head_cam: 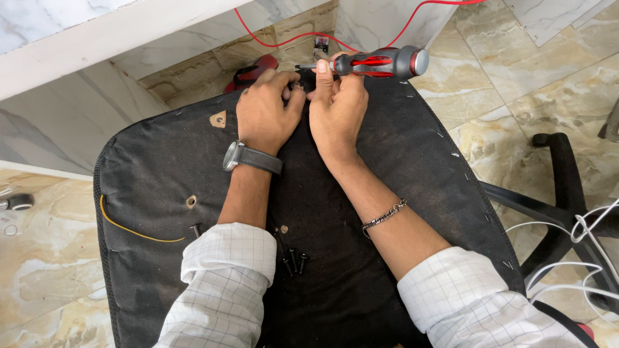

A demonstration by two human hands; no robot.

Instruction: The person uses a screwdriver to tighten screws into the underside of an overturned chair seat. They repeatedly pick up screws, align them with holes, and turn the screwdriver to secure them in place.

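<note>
Red-grey screwdriver lying level at far edge of upturned black seat base, right hand grip closed on it. Left hand pinching small fitting beside tip. Loose black screws between forearms.

Two hands are at work, the left hand and the right hand. One screwdriver with a red and grey handle. One upturned seat cushion, black, with one yellow cord lying across it. Three loose black screws sit in a cluster between the forearms, and one more screw stands apart. One wristwatch, one chain bracelet. One red wire runs along the floor, and one black chair base stands beside the cushion.
</note>
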